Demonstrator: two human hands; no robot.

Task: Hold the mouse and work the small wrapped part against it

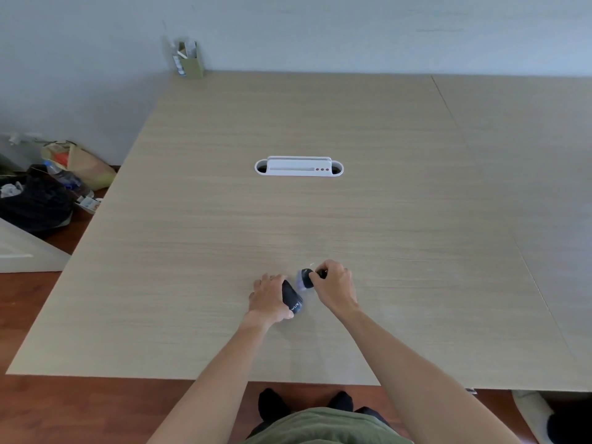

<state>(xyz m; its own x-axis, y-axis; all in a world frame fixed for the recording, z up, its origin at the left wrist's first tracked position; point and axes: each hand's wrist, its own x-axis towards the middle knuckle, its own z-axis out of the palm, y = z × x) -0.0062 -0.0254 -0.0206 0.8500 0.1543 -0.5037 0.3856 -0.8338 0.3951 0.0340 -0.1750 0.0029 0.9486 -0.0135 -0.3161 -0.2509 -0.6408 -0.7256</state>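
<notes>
The left hand (268, 299) grips a dark tube (292, 298), fingers curled round it, tilted just above the table (192, 251) near its front edge. The right hand (334, 288) pinches a dark cap (307, 278) with a pale rim, just beside the tube's upper end. A white tray (299, 167) stands at the table's middle. A green box (191, 60) stands at the far left corner.

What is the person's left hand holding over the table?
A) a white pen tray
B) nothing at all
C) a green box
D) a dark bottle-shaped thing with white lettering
D: the left hand grips a dark bottle-shaped thing with white lettering, while the white tray sits untouched farther back on the table.
</notes>
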